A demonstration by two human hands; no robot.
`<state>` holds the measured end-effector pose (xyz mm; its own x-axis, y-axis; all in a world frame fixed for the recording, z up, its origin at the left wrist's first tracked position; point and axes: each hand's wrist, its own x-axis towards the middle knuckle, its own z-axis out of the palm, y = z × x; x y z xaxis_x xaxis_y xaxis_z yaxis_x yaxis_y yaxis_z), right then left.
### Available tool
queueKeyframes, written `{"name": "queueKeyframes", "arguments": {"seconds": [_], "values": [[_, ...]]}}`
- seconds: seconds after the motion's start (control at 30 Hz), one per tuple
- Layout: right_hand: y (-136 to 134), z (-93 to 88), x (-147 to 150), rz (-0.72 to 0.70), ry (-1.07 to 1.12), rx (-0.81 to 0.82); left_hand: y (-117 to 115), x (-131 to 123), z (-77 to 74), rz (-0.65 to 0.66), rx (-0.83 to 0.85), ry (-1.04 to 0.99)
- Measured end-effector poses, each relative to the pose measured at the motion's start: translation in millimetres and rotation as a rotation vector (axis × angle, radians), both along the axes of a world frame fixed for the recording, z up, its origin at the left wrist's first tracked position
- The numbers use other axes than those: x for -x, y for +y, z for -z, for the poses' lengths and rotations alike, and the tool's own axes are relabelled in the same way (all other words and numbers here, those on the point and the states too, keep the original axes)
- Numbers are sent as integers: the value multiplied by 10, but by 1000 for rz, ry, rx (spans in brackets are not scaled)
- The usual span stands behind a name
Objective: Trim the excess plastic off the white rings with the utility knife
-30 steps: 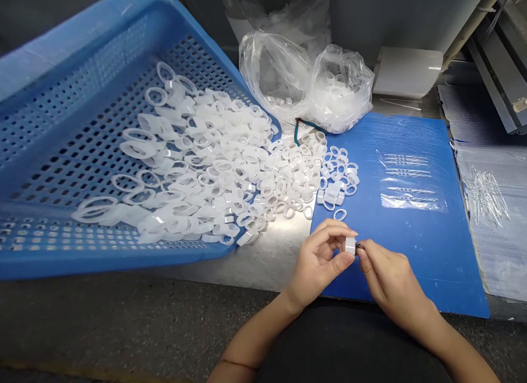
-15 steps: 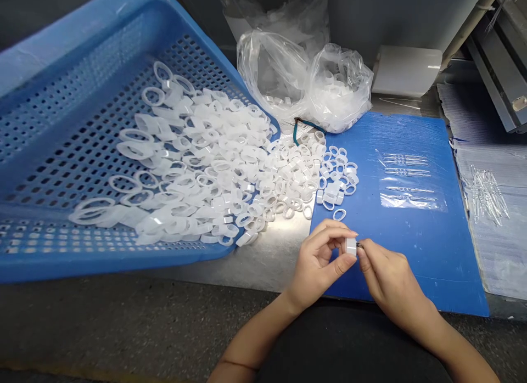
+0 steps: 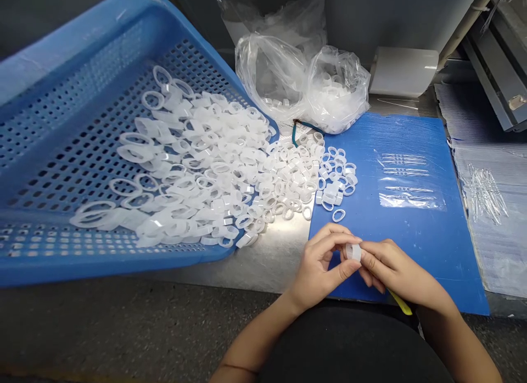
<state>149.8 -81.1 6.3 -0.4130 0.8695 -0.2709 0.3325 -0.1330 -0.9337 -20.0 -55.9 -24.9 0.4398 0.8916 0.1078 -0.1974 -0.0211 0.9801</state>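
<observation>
My left hand (image 3: pixel 325 259) pinches a translucent white plastic ring (image 3: pixel 353 252) between thumb and fingers, over the near part of a blue mat (image 3: pixel 411 257). Against the ring's right side, my right hand (image 3: pixel 391 268) is closed around a slim tool with a yellow handle (image 3: pixel 400 302). The handle's end sticks out below the palm; the working end is hidden by the ring and fingers. Just beyond my left hand lies a single loose ring (image 3: pixel 338 215) on the mat. A heap of small rings (image 3: pixel 294 177) spreads from the metal tabletop onto the mat's left edge.
A blue perforated basket (image 3: pixel 123 265) lies tilted at left, larger white rings (image 3: pixel 185 180) spilling from it. Clear bags (image 3: pixel 337 92) holding rings stand behind. Thin clear pieces (image 3: pixel 405 172) lie on the mat, more (image 3: pixel 488 193) on the right-hand sheet. A metal structure (image 3: pixel 494 70) borders the back right.
My right hand has turned and shifted slightly, so the yellow handle end now shows and the dark tip seen earlier is hidden. The ring has tilted in my left fingers.
</observation>
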Motion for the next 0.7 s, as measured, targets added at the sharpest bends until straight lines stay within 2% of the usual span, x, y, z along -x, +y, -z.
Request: {"name": "queueKeyframes", "arguments": {"seconds": [0.07,0.13,0.2,0.3,0.4,0.53,0.63,0.7], "values": [[16,24,-43,-4,75,87,3,0,3,-20,31,-13],[19,40,-85,32,115,102,11,-2,5,-62,126,-62],[11,40,-114,86,126,53,23,-8,5,-70,279,-135],[-13,18,-102,217,24,-119,44,-27,-1,-23,456,-216],[-23,4,-9,331,-126,-235,53,-52,-15,2,473,-245],[29,44,141,370,-157,-258,45,-77,-14,9,407,-232],[9,82,152,407,-75,-234,52,-88,-4,19,498,-305],[-129,77,82,506,57,-194,69,-98,0,33,621,-377]]}}
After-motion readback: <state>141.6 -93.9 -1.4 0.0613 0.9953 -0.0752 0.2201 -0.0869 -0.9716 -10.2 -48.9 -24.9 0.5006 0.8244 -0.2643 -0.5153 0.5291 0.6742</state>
